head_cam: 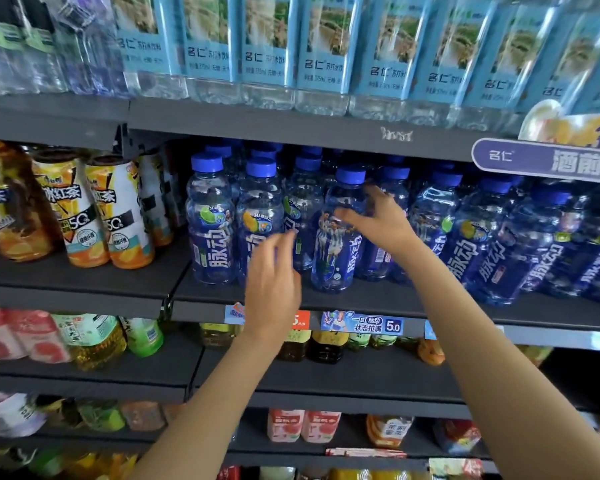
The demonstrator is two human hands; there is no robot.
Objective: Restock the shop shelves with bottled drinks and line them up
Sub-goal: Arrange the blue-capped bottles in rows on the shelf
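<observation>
The fingers [352,214] of the right hand [378,223] are curling loosely around the shoulder of a blue-capped bottle [336,237], the thumb lying across its front; motion blur is hiding whether the fingertips are pressing the plastic or sitting just off it. The fingers [284,239] of the left hand [272,289] are extending upward, close together and relaxed, holding nothing, in front of the lower half of a second bottle [258,216] with a yellow fruit mark on its label.

The blue-capped bottle is standing upright at the front edge of the middle shelf [378,299], slightly forward of its neighbours. It is carrying a label with footballers in striped shirts. To its left, a third bottle [208,220] with a green fruit mark is standing at the end of the row, just beside the second bottle. More blue bottles [482,237] are filling the shelf to the right and behind.

Price tags [361,322] are sitting along the shelf lip below the hands. Left of the row, iced tea bottles [90,213] with yellow and orange labels are standing on the adjoining shelf section. On the shelf above, clear water bottles [267,46] with pale blue labels are lining up edge to edge. Lower shelves are holding mixed drinks [94,337] in green, pink and dark colours.
</observation>
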